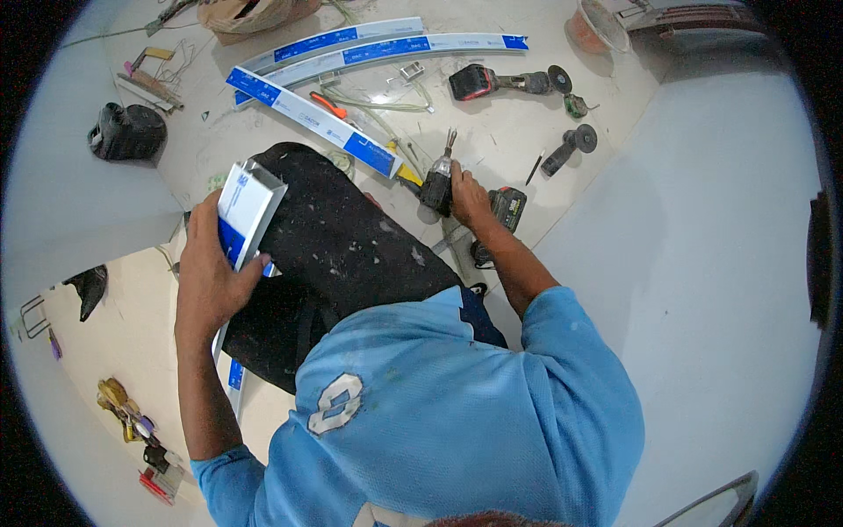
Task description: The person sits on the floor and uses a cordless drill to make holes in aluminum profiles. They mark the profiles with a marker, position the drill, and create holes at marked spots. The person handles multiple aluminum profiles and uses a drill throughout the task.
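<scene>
My left hand [219, 263] grips a white aluminum profile [248, 202] with blue film, held upright at an angle beside my black-clad leg [351, 246], which has pale flecks on it. My right hand [467, 198] has its fingers wrapped round a cordless drill [436, 189] lying on the pale floor, its bit pointing away from me. A dark battery [507, 211] shows just right of that hand. A long white and blue profile [316, 123] lies above my leg, with a yellow tool [407, 173] near its right end.
Curved profiles [386, 50] lie along the back. A cordless grinder [474, 83] and another rotary tool [571, 149] sit at right, below an orange bucket [597, 26]. A black container [127, 132] stands left, assorted tools [132, 413] lie lower left, and pale walls [685, 263] border the floor.
</scene>
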The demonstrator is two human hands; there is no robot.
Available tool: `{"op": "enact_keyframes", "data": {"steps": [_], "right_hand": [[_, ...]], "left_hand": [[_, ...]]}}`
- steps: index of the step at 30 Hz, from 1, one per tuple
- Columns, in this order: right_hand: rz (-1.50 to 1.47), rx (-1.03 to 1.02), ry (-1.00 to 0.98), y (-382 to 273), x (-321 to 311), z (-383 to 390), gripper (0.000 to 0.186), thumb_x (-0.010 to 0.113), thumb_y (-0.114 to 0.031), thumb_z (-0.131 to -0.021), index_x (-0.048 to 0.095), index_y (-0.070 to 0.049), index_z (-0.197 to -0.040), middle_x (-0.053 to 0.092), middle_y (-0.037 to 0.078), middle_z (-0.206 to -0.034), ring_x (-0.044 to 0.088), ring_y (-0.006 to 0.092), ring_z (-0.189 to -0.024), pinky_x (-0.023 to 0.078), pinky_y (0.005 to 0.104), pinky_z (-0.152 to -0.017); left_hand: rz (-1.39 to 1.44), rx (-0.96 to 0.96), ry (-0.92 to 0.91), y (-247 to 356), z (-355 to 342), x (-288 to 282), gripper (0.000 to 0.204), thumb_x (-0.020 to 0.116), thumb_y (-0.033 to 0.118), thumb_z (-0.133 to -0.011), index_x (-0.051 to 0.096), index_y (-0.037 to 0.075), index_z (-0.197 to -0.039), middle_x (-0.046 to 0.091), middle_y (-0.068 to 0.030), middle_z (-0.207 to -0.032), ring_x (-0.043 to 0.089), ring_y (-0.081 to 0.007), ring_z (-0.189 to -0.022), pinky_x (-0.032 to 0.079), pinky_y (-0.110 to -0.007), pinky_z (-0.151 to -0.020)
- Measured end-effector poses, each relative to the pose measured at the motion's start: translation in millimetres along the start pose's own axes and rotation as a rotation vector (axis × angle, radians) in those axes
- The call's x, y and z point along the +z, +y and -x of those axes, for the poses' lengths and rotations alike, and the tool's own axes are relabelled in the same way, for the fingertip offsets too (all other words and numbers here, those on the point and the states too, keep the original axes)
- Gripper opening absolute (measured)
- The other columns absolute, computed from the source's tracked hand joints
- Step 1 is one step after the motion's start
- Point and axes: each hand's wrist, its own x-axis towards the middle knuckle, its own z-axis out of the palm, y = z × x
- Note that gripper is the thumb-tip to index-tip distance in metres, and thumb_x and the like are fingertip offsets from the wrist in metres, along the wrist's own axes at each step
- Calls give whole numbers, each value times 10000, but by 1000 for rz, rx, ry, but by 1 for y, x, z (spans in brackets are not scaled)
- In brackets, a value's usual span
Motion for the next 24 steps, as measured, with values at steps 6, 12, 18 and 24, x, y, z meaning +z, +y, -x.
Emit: {"op": "enact_keyframes", "data": {"steps": [6, 12, 18, 24], "right_hand": [[-70, -99, 36, 15, 63, 12, 515, 728, -78, -927, 500, -7, -1383, 665, 208, -1162, 747, 420, -1023, 648, 529, -823], [-82, -95, -51, 15, 57, 3, 469, 725, -247, -963, 567, -8, -1334, 676, 230, -1189, 739, 450, -1027, 623, 576, -885], [-503, 298, -8, 29, 30, -106, 562, 755, -514, -919, 778, 13, -1114, 770, 286, -1096, 753, 471, -1035, 603, 562, -948], [-490, 339, 80, 41, 57, -157, 518, 721, -526, -935, 835, -22, -897, 806, 236, -992, 771, 430, -1010, 605, 528, -949]], "left_hand": [[-12, 76, 31, -7, -6, 5, 1159, 946, 224, -666, 383, 131, -1676, 564, -255, -1557, 584, -468, -1425, 470, -601, -1210], [-29, 72, 51, -15, -5, 11, 1164, 938, 273, -677, 376, 155, -1689, 539, -250, -1594, 557, -474, -1456, 450, -639, -1220], [-1, 70, 56, -12, -9, 14, 1141, 935, 196, -697, 376, 162, -1691, 531, -249, -1594, 554, -461, -1460, 455, -634, -1222], [-59, 27, 86, -6, -6, 17, 1140, 951, 163, -688, 389, 138, -1680, 558, -255, -1547, 577, -450, -1432, 474, -592, -1207]]}}
